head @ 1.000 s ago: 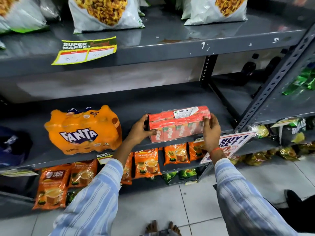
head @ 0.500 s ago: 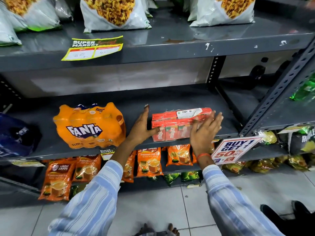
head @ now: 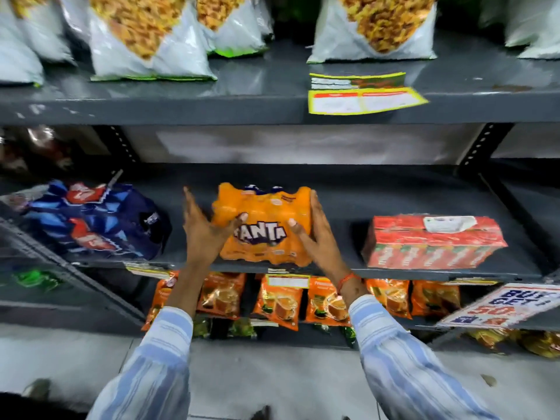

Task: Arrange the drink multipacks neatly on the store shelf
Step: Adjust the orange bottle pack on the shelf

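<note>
An orange Fanta multipack [head: 263, 204] sits at the front middle of the grey middle shelf [head: 363, 189]. My left hand [head: 203, 231] presses its left side, fingers spread upward and thumb on the front. On the pack's right side my right hand [head: 318, 234] wraps around it, thumb on the label. A red carton multipack [head: 430, 244] lies to the right on the same shelf, untouched. At the left, a dark blue multipack [head: 91, 219] lies tilted.
Large white snack bags [head: 145, 40] fill the upper shelf, which carries a yellow price label [head: 360, 95]. Orange tea pouches [head: 278, 301] hang below the middle shelf. A "Buy 1 Get 1" sign [head: 500, 304] juts out at lower right. Slotted uprights [head: 481, 144] frame the bay.
Both hands let go of the red carton pack and moved left onto the Fanta pack. My view swung left, so the blue pack now shows.
</note>
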`<state>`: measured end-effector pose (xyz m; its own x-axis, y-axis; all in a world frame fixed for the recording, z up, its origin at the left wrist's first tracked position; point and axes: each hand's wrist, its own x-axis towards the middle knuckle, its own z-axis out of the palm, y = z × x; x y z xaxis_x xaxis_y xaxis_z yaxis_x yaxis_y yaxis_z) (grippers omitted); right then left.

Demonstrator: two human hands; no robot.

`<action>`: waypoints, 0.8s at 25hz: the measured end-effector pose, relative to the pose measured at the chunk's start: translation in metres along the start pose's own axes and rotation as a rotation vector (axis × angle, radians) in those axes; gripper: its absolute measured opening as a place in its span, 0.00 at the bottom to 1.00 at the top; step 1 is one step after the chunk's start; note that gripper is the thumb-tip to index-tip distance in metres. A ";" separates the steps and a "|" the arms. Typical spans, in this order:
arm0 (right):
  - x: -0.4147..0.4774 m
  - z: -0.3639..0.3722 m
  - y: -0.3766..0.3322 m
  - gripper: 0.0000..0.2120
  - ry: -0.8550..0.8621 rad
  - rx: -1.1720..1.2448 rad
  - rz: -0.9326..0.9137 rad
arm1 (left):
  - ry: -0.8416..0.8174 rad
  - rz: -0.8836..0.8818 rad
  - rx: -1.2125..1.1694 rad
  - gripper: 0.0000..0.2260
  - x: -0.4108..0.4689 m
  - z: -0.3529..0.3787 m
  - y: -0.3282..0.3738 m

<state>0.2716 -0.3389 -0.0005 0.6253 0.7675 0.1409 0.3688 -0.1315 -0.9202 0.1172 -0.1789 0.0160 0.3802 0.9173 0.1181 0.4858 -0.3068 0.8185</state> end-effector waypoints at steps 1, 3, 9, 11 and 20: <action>0.005 0.010 -0.004 0.35 0.040 0.021 0.021 | -0.110 -0.048 -0.044 0.50 0.008 -0.006 -0.009; 0.011 0.022 -0.005 0.35 0.144 0.031 0.053 | -0.211 -0.014 -0.056 0.39 0.012 -0.001 -0.021; 0.016 0.030 -0.005 0.31 0.213 0.106 0.091 | -0.181 0.067 -0.129 0.41 0.006 0.008 -0.029; 0.017 0.031 -0.005 0.30 0.220 0.120 0.089 | -0.179 0.089 -0.123 0.41 0.005 0.008 -0.028; 0.016 0.043 -0.014 0.34 0.437 -0.051 0.075 | -0.223 0.095 -0.050 0.47 0.002 -0.006 -0.020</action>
<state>0.2467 -0.2977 -0.0009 0.8798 0.4186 0.2253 0.3373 -0.2158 -0.9163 0.1036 -0.1688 0.0031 0.5890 0.8048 0.0734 0.4025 -0.3708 0.8370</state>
